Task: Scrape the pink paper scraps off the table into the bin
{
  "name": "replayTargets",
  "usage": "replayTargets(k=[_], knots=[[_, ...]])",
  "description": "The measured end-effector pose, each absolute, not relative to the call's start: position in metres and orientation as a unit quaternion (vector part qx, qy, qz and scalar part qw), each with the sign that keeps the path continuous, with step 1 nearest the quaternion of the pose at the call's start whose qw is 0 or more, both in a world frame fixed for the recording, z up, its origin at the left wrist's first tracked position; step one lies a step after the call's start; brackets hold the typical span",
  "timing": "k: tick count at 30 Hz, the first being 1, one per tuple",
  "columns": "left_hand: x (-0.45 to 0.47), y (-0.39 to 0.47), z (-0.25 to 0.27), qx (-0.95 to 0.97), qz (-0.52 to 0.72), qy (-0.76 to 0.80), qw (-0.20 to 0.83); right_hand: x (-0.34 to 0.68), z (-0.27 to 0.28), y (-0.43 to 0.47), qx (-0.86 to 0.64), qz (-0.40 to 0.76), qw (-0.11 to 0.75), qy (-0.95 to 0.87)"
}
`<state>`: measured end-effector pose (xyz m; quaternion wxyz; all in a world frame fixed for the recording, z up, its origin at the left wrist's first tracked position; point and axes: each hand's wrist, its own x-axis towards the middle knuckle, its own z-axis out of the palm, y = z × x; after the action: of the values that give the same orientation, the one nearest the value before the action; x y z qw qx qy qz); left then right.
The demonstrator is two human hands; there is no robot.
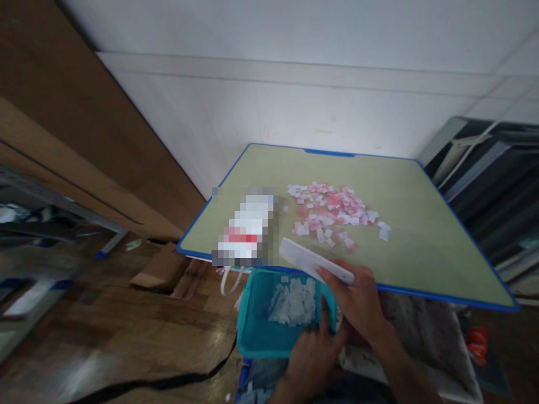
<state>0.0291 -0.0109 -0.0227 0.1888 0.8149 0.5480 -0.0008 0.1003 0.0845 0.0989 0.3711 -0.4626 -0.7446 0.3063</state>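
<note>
My right hand (357, 292) is closed round the end of a flat white plastic bar (309, 259) with rounded ends and a small hole near the hand. The bar is held tilted over the front edge of the folding table (416, 252). Beyond its tip lies a loose spread of small pink and white paper-like pieces (337, 207). My left hand (311, 348) is low at the right side of a teal plastic basin (261, 336). Its index finger stretches out along the basin wall, and I see nothing in it. White pieces (293, 303) are heaped inside the basin, below the table edge.
A blurred-out white and red item (246, 227) lies at the table's left, with a white loop (229, 280) hanging off the edge. A white wall (295, 106) stands behind. Cardboard (158, 266) is on the floor left; dark panels (497, 168) lean at right. A black strap (168, 382) crosses below.
</note>
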Motion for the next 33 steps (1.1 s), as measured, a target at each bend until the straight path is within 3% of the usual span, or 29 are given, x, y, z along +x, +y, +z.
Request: replayTargets(k=[6,13,18,25,33], knots=[[0.029,-0.01,-0.02,0.813,-0.013,0.552,0.184,0.119,0.092,0.088,-0.532,0.244,0.4,-0.706],[0.029,-0.01,-0.015,0.813,-0.027,0.551,0.184,0.15,0.1,0.113,-0.548,0.234,0.507,-0.623],[0.029,-0.01,-0.017,0.81,-0.026,0.556,0.182,0.119,0.104,0.107,-0.479,0.266,0.418,-0.724],[0.025,-0.012,-0.026,0.82,-0.025,0.534,0.203,0.081,0.083,0.091,-0.367,0.31,0.406,-0.777],[0.03,-0.011,-0.017,0.808,-0.01,0.564,0.172,0.135,0.087,0.105,-0.477,0.274,0.387,-0.74]])
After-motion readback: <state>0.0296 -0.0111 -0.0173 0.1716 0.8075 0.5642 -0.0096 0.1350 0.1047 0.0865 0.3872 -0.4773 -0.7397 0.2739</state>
